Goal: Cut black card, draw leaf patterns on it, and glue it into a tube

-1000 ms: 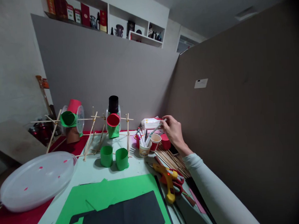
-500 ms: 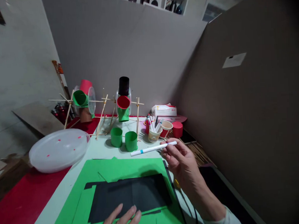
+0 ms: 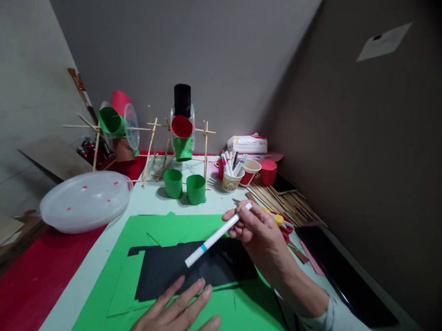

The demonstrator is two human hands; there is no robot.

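**White plastic marker with a blue ring (image 3: pixel 217 235) held above black paper sheet (image 3: pixel 163 272)**

We find printing on the white, soft-looking packet with red and yellow marks (image 3: pixel 247 144) at the far side, but its lettering is too small for us to read. A white rectangular card with a small black patch (image 3: pixel 387 43) sits on the dark grey-brown panel (image 3: pixel 391 156) to the right; we cannot make out any words on it.

We see the right hand (image 3: pixel 265 235) pinching the marker by its upper end, thumb and fingers closed around it, the barrel slanting down to the left. We cannot tell whether its lower end touches the paper. The left hand (image 3: pixel 170 319) has its fingers moderately spread, their tips over the black sheet's near edge.

Beneath lies a bright green paper sheet (image 3: pixel 115 274) on a pale tabletop (image 3: pixel 149 204), with red covering (image 3: pixel 38 288) at the left. Beyond stand two green paper cylinders (image 3: pixel 173 184) and a patterned paper cup of markers (image 3: pixel 231 183). We see a grey panel (image 3: pixel 200 48) closing the far side and a pale wall (image 3: pixel 16 72) at left.
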